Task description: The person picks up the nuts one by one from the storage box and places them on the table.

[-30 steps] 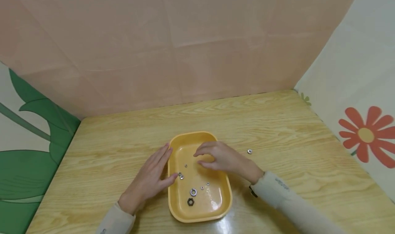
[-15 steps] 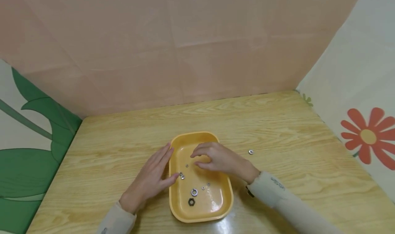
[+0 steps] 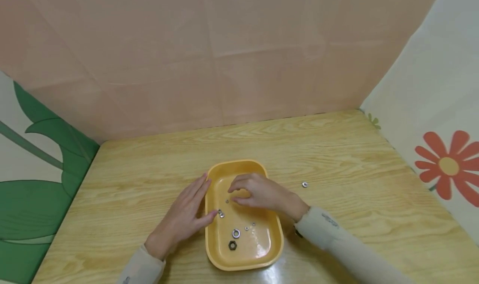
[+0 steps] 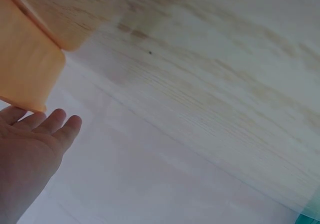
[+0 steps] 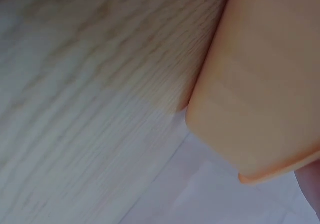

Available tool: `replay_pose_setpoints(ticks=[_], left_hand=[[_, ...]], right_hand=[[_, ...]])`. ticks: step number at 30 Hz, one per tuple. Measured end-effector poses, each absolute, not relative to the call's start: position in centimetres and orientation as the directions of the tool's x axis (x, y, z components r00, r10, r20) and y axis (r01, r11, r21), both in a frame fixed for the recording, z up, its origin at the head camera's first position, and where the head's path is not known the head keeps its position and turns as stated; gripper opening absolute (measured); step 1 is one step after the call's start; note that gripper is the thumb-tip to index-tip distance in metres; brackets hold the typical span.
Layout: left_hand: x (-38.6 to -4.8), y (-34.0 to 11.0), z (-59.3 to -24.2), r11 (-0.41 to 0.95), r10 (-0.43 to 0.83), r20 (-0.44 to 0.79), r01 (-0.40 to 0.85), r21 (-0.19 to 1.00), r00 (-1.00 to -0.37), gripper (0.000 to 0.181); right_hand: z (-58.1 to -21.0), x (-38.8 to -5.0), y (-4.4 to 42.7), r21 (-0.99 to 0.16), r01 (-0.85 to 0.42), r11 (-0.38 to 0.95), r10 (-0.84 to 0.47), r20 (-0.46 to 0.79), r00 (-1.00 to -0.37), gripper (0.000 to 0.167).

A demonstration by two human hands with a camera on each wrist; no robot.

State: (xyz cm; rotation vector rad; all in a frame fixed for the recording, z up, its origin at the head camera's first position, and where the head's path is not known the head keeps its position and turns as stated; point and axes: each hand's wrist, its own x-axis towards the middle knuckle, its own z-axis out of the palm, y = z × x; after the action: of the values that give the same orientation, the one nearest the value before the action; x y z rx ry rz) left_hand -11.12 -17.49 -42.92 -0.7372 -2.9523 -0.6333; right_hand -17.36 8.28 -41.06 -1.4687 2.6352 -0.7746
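Note:
A yellow tray sits on the wooden table with several small nuts inside. A dark hex nut and a larger silver nut lie near its front end. Further back are a pair of small nuts and a tiny nut. My left hand rests against the tray's left rim, fingers extended, thumb reaching over the inside. The left wrist view shows those fingers touching the rim from outside. Over the tray's right side hovers my right hand, thumb and bent fingers apart, nothing visible between them.
One silver nut lies on the wooden table to the right of the tray. A pinkish cloth wall closes off the back. Printed side panels, one with a red flower, stand left and right.
My right hand has slid slightly left across the tray, its fingertips now closer to the tiny nut. My left hand stays at the rim, and the nuts lie as before.

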Motion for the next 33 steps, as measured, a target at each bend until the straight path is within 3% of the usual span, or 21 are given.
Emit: replay_pose_setpoints(ticks=[33], left_hand=[[-11.2, -17.5, -43.2, 0.807, 0.442, 0.141, 0.461, 0.370, -0.886, 0.083]], right_hand=[[-41.2, -17.8, 6.0, -0.437, -0.781, 0.445, -0.834, 0.116, -0.540, 0.024]])
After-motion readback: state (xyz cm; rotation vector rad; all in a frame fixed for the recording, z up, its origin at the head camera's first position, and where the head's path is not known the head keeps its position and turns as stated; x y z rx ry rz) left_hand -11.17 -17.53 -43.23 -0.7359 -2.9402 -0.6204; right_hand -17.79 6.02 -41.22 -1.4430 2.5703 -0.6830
